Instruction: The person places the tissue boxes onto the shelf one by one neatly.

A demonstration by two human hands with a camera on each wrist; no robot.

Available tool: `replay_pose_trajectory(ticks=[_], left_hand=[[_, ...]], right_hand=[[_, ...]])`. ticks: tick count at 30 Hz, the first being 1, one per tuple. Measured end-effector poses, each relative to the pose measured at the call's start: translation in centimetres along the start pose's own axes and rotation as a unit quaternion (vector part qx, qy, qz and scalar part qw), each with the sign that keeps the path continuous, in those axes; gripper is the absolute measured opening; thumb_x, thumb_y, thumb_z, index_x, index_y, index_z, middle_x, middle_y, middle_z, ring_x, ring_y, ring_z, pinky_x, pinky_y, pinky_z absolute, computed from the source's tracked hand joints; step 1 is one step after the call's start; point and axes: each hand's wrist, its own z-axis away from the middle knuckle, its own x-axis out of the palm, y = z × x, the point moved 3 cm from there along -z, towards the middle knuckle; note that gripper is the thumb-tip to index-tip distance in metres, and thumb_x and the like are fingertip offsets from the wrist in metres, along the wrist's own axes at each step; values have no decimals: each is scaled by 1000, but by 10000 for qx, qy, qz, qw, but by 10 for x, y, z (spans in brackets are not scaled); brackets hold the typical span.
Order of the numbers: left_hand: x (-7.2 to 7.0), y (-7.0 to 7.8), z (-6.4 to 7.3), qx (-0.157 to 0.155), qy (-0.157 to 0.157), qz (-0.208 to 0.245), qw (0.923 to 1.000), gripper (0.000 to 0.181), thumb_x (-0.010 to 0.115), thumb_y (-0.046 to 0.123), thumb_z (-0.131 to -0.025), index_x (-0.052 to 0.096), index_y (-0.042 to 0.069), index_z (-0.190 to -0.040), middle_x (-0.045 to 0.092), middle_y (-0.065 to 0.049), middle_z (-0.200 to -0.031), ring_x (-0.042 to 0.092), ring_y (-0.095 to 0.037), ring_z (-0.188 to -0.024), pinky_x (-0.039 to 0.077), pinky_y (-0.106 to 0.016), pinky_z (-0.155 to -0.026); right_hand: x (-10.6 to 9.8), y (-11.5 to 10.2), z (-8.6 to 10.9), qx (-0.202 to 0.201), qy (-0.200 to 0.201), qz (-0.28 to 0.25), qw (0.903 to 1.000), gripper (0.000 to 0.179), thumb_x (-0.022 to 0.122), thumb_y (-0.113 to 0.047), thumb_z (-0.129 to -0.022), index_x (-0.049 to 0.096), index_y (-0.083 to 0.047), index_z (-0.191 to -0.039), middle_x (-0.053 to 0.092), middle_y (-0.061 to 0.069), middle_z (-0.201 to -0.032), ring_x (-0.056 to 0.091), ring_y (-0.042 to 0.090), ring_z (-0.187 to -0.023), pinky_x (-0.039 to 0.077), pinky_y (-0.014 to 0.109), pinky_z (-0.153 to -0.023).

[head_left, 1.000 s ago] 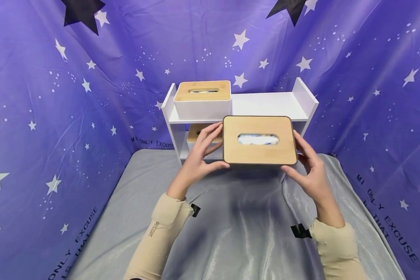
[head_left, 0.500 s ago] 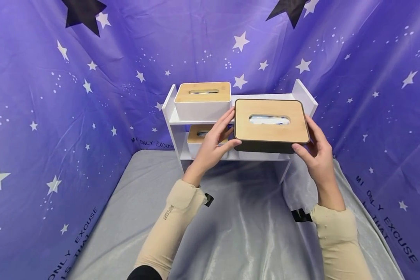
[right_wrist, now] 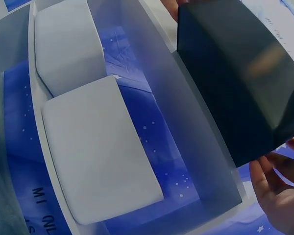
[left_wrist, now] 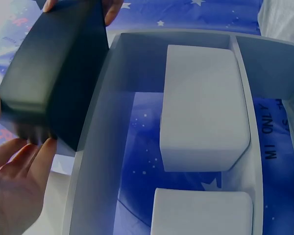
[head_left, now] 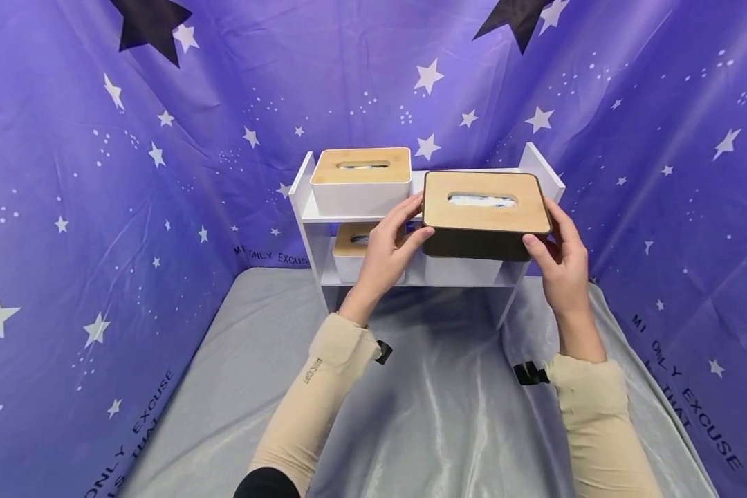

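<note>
A black tissue box with a wooden lid and a slot showing white-and-blue packaging is at the right half of the white shelf's top board. My left hand holds its left end, thumb at the front lower corner. At the right end, my right hand grips it the same way. Both wrist views show the box's dark underside and front overhanging the front edge of the top board, slightly tilted. The far fingers of each hand are partly hidden behind the box.
A white tissue box with a wooden lid sits on the top board's left. Below, one white box stands on the left and another on the right. Grey cloth covers the surface; starry purple curtains surround it.
Both hands have carried the black tissue box up, slightly right and away, from in front of the shelf to its top board. Its front side now shows more, and the lower right white box is revealed.
</note>
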Motion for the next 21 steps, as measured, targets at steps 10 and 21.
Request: replay_pose_trajectory(ticks=[10, 21], left_hand=[[4, 5, 0, -37, 749, 264, 9968, 38, 76, 12, -87, 63, 2, -121, 64, -13, -120, 68, -19, -113, 62, -24, -82], [13, 6, 1, 138, 923, -49, 9956, 36, 73, 9, -90, 57, -1, -121, 58, -16, -122, 61, -24, -120, 60, -27, -92]], right_hand=[[6, 1, -2, 65, 1242, -485, 9911, 33, 75, -6, -85, 63, -14, -115, 64, -5, -109, 60, 10, -99, 50, 16, -81], [14, 4, -9, -40, 1744, -24, 9847, 27, 72, -6, -89, 55, -7, -109, 56, -13, -107, 58, 6, -97, 51, 16, -80]])
